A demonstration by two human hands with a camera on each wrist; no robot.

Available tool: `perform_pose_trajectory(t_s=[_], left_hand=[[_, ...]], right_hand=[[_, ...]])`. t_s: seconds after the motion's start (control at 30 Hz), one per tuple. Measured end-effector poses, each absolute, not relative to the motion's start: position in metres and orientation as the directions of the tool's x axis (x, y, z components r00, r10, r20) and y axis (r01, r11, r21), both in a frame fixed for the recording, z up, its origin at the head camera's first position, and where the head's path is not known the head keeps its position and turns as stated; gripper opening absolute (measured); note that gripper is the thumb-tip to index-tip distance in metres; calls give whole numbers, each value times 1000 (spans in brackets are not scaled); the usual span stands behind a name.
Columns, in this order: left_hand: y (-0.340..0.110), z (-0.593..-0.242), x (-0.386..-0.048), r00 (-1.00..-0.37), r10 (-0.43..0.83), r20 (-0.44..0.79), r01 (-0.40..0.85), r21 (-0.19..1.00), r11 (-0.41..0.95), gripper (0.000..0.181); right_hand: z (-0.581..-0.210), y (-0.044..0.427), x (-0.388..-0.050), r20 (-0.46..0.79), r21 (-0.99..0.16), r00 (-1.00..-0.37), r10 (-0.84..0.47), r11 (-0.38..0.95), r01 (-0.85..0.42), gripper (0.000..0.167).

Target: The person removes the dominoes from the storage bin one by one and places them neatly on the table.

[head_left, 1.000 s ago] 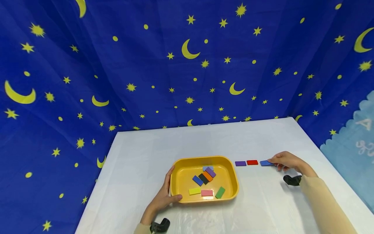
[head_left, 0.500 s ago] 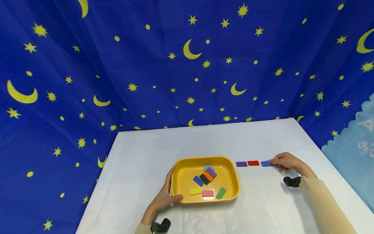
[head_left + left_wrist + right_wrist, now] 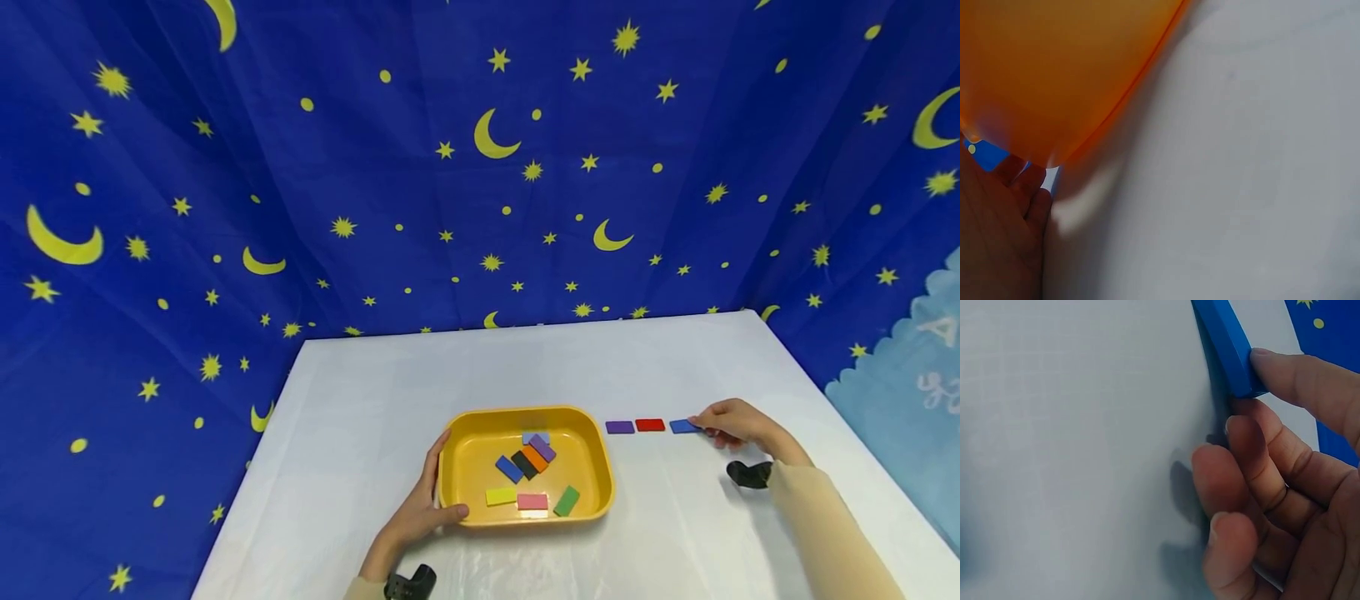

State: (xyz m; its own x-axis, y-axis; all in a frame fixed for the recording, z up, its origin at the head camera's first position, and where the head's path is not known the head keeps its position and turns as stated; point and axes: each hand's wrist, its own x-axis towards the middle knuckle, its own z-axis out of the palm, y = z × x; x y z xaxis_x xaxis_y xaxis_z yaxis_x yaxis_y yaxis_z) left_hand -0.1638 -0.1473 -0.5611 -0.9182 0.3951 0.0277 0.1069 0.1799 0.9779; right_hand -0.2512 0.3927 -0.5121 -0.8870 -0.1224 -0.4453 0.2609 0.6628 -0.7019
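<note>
In the head view my left hand (image 3: 416,510) grips the left end of a yellow plastic tray (image 3: 472,450), thumb over the front rim and fingers along its side. The left wrist view shows those fingers (image 3: 1035,200) against the orange-looking tray wall (image 3: 1066,81). To the tray's right, my right hand (image 3: 738,423) pinches the right end of a blue domino-like block (image 3: 681,427). Up close in the right wrist view, the thumb is on one side of the blue block (image 3: 1229,347), the other fingers curled below. A red block (image 3: 650,425) and a purple block (image 3: 620,427) lie flat left of it, roughly in line.
Inside the tray lie several loose blocks, among them a yellow one (image 3: 501,497), a pink one (image 3: 532,502), a green one (image 3: 567,501), and an orange one (image 3: 535,458). The white table (image 3: 375,375) meets a blue star-patterned curtain (image 3: 420,183) behind.
The head view has shifted slightly. Both hands keep their holds, and the tray and blocks show no clear movement on the table.
</note>
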Motion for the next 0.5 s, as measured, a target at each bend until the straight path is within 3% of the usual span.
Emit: perform_pose_trajectory(t_s=[0.5], left_hand=[[-148, -565, -163, -923, 385, 19, 99, 977, 188, 105]], right_hand=[[-517, 393, -250, -439, -698, -894, -87, 660, 279, 30]])
